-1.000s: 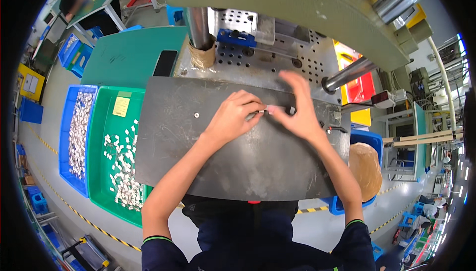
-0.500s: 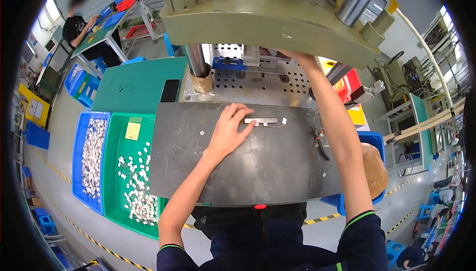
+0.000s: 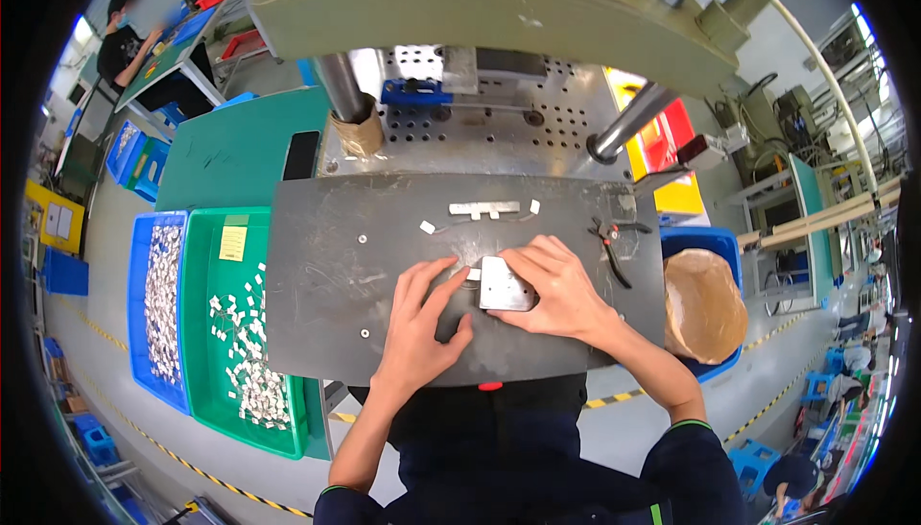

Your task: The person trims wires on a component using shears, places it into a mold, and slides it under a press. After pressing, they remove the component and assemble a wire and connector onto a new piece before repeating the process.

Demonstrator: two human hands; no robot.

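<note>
My right hand (image 3: 561, 290) grips a shiny metal block (image 3: 506, 287) just above the dark grey board (image 3: 326, 333). At the block's left side shows a small white connector (image 3: 474, 274). My left hand (image 3: 419, 325) is close by on the left, fingers apart and thumb spread, its fingertips near that connector; whether they touch it I cannot tell. Farther back on the board lies a narrow metal bar (image 3: 484, 208) with small white pieces along its near edge. A white connector (image 3: 427, 227) is at its left end and another connector (image 3: 535, 206) at its right.
Black-and-red pliers (image 3: 610, 249) lie on the board's right. Behind stands a press with a perforated metal bed (image 3: 480, 146). Blue (image 3: 137, 314) and green (image 3: 201, 395) bins of white connectors stand left; a blue bin (image 3: 705, 237) with brown paper is right. A person works far left.
My right hand has come back from under the press to the board with the metal block. My left hand has left the metal bar and moved nearer to me. The view has shifted.
</note>
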